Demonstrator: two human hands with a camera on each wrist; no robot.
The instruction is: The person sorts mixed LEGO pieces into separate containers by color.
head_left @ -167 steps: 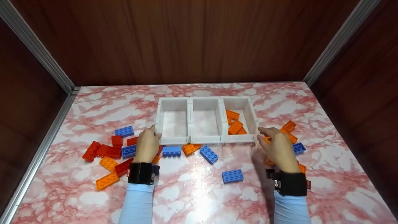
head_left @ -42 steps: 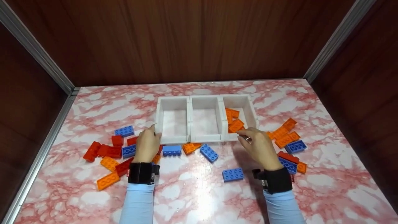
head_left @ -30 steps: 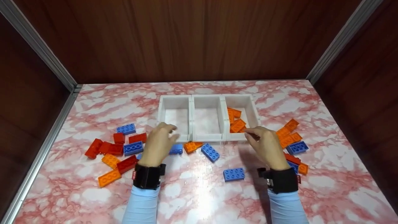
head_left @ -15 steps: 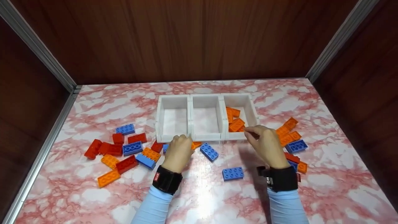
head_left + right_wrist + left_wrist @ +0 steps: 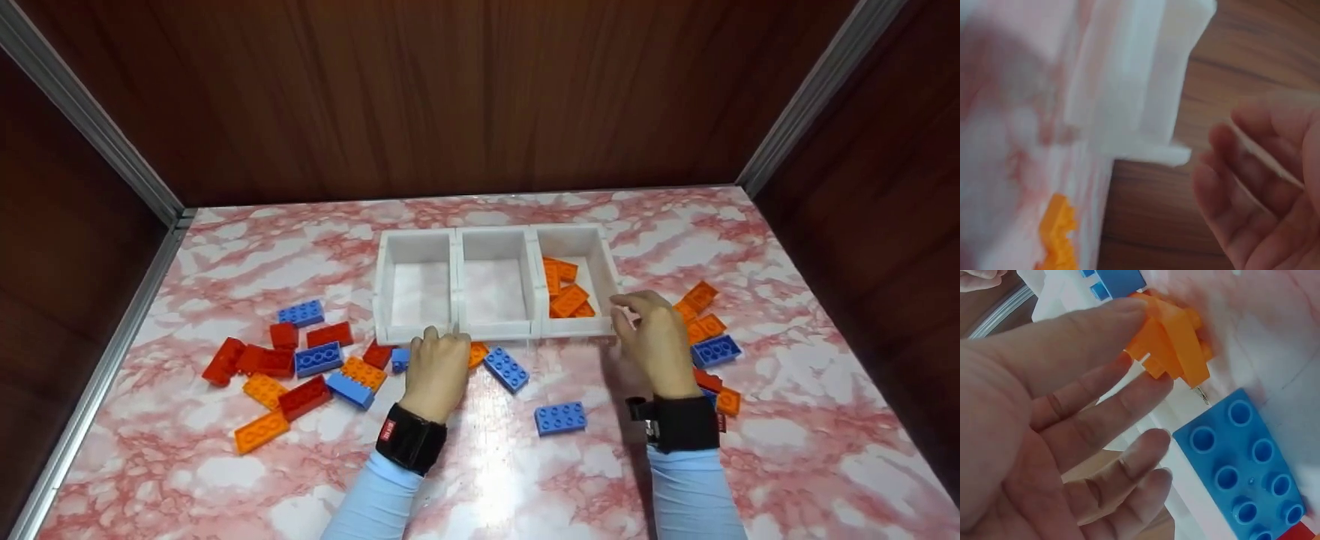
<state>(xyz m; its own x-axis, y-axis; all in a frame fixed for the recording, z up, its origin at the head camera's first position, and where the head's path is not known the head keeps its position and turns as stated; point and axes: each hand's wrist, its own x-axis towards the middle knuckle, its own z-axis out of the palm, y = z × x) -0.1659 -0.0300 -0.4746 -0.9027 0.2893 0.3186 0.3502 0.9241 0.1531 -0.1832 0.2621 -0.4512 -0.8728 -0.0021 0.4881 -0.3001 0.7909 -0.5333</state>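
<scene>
My left hand (image 5: 437,371) is low over the table, just in front of the white three-part tray (image 5: 499,330). In the left wrist view its thumb and a finger pinch an orange building brick (image 5: 1182,340), whose studs partly show. A blue eight-stud brick (image 5: 1241,467) lies close by those fingers. My right hand (image 5: 660,341) hovers beside the tray's right end, fingers loosely bent and holding nothing, as the right wrist view (image 5: 1264,185) also shows. Several orange bricks (image 5: 570,300) lie in the right compartment; the left and middle compartments contain nothing.
Mixed red, blue and orange bricks (image 5: 304,397) are spread left of the tray. A smaller group with orange bricks (image 5: 701,296) and a blue brick (image 5: 716,350) lies to the right. Another blue brick (image 5: 560,418) sits near the front middle. Wood-look panels (image 5: 480,97) enclose the table.
My left hand has left the tray's left side, moved right and taken hold of the orange brick. My right hand came over the right compartment's front edge, then drew back right.
</scene>
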